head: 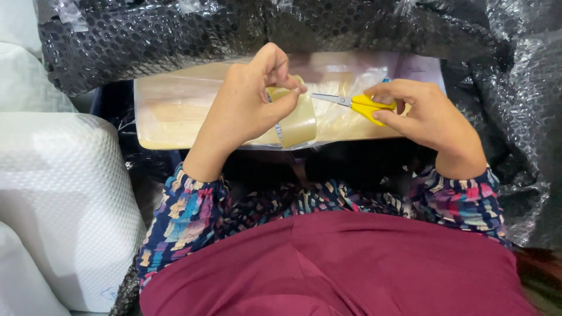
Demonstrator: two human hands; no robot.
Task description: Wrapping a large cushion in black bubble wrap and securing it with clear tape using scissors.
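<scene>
Multicoloured patterned sleeves (187,210); maroon garment (351,269) beneath.

A sheet of black bubble wrap (175,41) spans the frame's upper part; a flat beige plastic-wrapped package (170,111) lies directly on it, centre.

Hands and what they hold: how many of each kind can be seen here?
Hands: 2, left hand and right hand
Yellow-handled scissors: 1
Roll of tan tape: 1
Total: 4

yellow scissors (364,105), black bubble wrap (175,41)
</scene>
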